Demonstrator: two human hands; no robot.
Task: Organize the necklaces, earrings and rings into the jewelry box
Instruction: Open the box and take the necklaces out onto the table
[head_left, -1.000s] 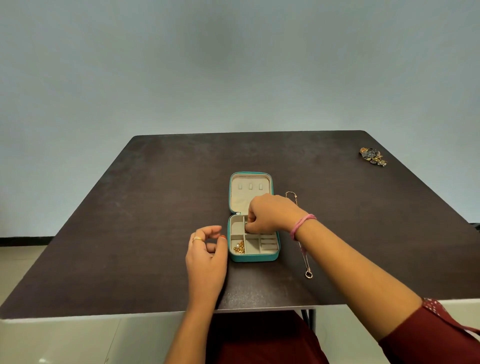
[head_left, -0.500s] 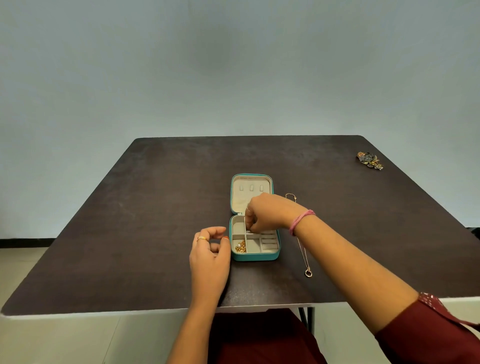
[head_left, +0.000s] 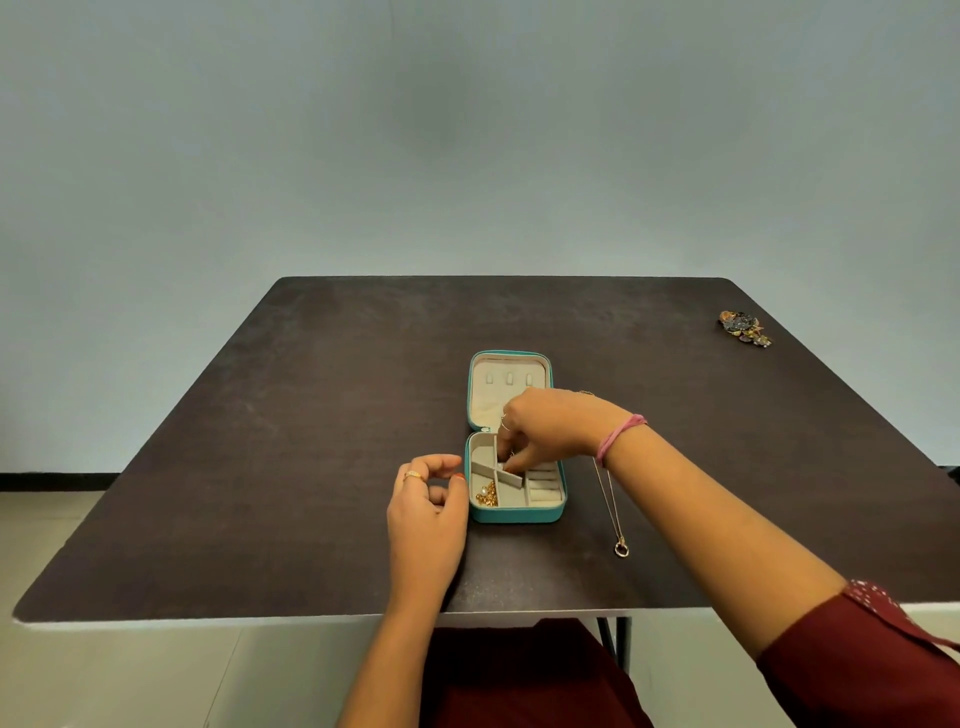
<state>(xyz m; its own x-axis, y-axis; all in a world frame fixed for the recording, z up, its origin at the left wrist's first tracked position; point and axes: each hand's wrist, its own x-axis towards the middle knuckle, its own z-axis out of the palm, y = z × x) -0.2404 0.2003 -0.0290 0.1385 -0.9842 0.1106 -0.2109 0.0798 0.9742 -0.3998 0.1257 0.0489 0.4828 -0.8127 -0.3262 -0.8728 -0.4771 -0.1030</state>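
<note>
One teal jewelry box (head_left: 517, 512) lies open mid-worktop (head_left: 311, 467); one chain necklace (head_left: 613, 512) just right. Our right hand (head_left: 550, 423) pinches something small inside it; our left hand (head_left: 428, 501), loosely curled, touches its side.

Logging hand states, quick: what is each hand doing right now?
Left hand: loosely curled beside the jewelry box, holding nothing.
Right hand: fingertips pinched inside the box; what they hold cannot be told.
</note>
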